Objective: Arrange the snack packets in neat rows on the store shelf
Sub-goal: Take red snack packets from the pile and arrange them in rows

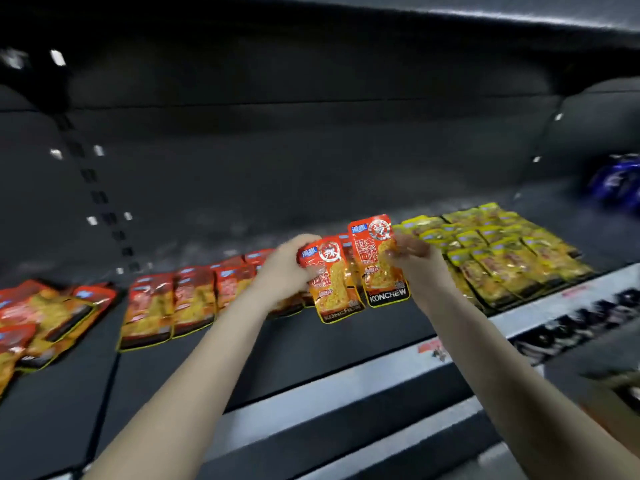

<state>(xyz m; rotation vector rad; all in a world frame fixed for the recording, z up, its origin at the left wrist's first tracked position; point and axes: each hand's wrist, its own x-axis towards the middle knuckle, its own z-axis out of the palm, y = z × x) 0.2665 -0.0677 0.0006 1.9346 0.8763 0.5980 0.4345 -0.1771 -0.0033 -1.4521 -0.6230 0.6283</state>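
Both arms reach out over a dark store shelf, and each hand grips a red-orange KONCHEW snack packet, the two held side by side and raised off the shelf. The left hand is closed around the upper left part of the left packet, fingers wrapped over its top edge. The right hand pinches the right edge of the right packet, which sits a little higher than its neighbour and nearly touches it. To the left of the left hand lies a row of red packets flat on the shelf, and farther out on that side a loose, overlapping heap of red packets. To the right of the right hand, yellow packets lie in tidy overlapping rows. Beyond them, blurred blue packages sit at the back.
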